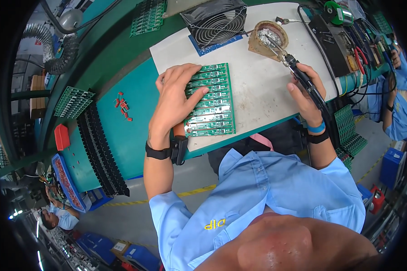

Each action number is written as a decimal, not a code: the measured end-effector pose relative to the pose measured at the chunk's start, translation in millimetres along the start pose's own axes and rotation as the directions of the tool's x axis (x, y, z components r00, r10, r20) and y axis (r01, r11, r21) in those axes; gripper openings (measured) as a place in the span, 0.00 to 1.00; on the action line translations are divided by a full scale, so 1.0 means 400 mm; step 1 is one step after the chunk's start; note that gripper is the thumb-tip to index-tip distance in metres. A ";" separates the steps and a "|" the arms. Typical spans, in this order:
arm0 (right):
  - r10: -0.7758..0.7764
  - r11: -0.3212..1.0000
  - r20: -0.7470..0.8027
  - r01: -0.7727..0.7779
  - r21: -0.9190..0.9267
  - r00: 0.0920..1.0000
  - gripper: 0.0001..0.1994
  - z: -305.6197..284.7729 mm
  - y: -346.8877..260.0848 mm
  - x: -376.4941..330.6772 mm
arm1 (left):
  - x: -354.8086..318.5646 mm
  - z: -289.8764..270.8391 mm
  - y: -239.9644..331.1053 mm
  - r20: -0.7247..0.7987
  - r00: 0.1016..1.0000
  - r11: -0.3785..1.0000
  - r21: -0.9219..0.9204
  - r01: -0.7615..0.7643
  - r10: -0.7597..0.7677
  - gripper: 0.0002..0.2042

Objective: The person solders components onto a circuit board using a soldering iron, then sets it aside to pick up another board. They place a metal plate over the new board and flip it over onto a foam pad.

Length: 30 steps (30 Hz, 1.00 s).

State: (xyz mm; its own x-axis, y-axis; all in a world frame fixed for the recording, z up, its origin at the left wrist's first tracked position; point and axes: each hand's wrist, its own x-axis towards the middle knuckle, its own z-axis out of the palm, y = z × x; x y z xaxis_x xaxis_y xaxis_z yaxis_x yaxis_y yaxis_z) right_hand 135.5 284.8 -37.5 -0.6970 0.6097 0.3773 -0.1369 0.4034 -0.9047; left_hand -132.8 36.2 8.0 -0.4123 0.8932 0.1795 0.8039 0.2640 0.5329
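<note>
My left hand (174, 92) lies over the left side of a green circuit board panel (219, 106), a stack of narrow strips with small parts. Its thumb and fingers are spread, the thumb stretched across the strips and a forefinger along the far edge. An orange block (179, 130) shows beside the panel's near left corner. In my right hand (308, 92) is a black-handled soldering iron (303, 77), the fingers closed around the grip. Its metal tip reaches into a brown, crusted bowl (254, 44) holding silvery bits of metal.
A fan with a wire guard (219, 29) stands beyond the panel. Loose red components (122, 106) and black strips (99, 149) lie leftward. Rightward are a green solder wire spool (339, 13), red-handled pliers (361, 56) and cables. Another person's arm (393, 104) shows at far right.
</note>
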 end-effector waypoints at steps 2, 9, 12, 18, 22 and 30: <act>-0.003 1.000 0.008 0.003 -0.012 1.000 0.27 -0.002 -0.001 -0.001 | 0.002 -0.004 0.007 0.011 1.000 1.000 -0.002 0.011 -0.011 0.26; -0.015 1.000 0.005 0.015 -0.011 1.000 0.27 0.006 -0.012 0.009 | -0.026 -0.014 0.026 -0.077 0.996 0.999 -0.026 0.046 -0.048 0.29; -0.019 1.000 -0.008 0.019 -0.014 1.000 0.27 0.003 -0.008 0.002 | -0.064 -0.063 0.104 -0.115 0.989 0.996 -0.033 0.085 -0.088 0.31; -0.044 0.999 0.008 0.044 -0.030 0.999 0.27 -0.002 -0.011 -0.001 | -0.094 -0.166 0.125 -0.061 0.980 0.982 0.002 0.190 -0.189 0.34; -0.079 0.997 -0.012 0.079 0.013 0.997 0.26 0.004 -0.010 0.001 | 0.023 -0.272 -0.013 -0.032 0.952 0.944 0.119 0.307 -0.306 0.36; -0.114 0.993 -0.035 0.112 -0.040 0.993 0.27 0.011 -0.019 0.008 | 0.378 -0.256 -0.435 0.024 0.827 0.758 0.417 0.502 -0.561 0.51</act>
State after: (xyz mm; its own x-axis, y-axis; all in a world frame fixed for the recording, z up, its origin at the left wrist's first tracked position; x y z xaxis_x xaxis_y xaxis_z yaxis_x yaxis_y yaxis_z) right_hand 131.2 280.9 -30.2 -0.6519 0.5835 0.4843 -0.1862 0.4959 -0.8482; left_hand -378.9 88.1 27.4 -0.7821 0.5994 -0.1704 0.5808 0.8002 0.1492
